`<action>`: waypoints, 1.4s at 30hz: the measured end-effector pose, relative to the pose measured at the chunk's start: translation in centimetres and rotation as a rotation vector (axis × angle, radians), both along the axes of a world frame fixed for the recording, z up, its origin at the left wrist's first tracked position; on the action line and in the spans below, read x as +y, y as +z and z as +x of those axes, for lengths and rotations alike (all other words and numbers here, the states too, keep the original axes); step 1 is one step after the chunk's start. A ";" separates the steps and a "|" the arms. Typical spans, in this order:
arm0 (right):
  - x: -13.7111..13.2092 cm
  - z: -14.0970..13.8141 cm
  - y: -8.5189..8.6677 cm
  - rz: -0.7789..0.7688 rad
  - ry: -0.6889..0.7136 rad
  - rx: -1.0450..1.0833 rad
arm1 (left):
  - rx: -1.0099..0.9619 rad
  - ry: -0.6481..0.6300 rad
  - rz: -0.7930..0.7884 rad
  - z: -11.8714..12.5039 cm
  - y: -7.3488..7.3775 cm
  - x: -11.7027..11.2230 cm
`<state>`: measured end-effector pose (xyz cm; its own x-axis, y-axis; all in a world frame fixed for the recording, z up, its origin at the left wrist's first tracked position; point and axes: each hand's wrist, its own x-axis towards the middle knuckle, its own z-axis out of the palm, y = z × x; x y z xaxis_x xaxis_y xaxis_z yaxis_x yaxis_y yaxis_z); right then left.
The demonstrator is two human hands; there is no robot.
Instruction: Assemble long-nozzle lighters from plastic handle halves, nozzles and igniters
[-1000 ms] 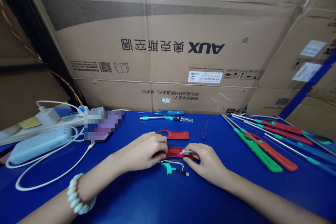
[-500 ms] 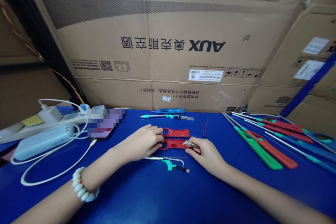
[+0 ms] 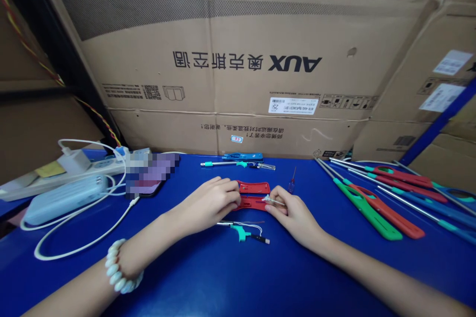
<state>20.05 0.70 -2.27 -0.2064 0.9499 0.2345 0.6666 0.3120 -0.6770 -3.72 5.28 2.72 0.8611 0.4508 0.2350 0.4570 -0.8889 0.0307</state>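
Observation:
Two red lighter shell halves (image 3: pixel 254 187) lie side by side on the blue table, inner sides up. My left hand (image 3: pixel 219 203) is closed, its fingertips pinching the left end of the nearer red half (image 3: pixel 253 204) and hiding part of both. In a pinch of thumb and fingers, my right hand (image 3: pixel 293 208) holds a small clear tube (image 3: pixel 274 202) with a pale tip, over the right end of that half. In front lies a metal lighter rod (image 3: pixel 225 223) with a green trigger (image 3: pixel 241 233), thin wires and a black igniter (image 3: pixel 260 239).
Behind are a blue shell (image 3: pixel 242 157), another rod assembly (image 3: pixel 223 164) and a small screwdriver (image 3: pixel 291 185). Several assembled lighters (image 3: pixel 372 208) lie right. A phone (image 3: pixel 152 173), power bank (image 3: pixel 67 200), power strip (image 3: pixel 104 164) and white cables occupy the left. Cardboard (image 3: pixel 223 25) walls the back.
My left hand has shifted right along the red halves, covering their ring ends more. My right hand still holds the clear tube at nearly the same spot. The view has shifted slightly.

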 end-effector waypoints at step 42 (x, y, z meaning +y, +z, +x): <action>-0.7 -0.2 0.4 0.099 -0.010 0.110 | -0.254 0.101 -0.480 1.6 -1.4 -1.2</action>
<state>19.81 0.02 -1.92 -0.1654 0.9229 0.3477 0.5934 0.3747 -0.7124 -2.07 4.13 1.32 0.7512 0.6357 0.1777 0.4645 -0.7004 0.5419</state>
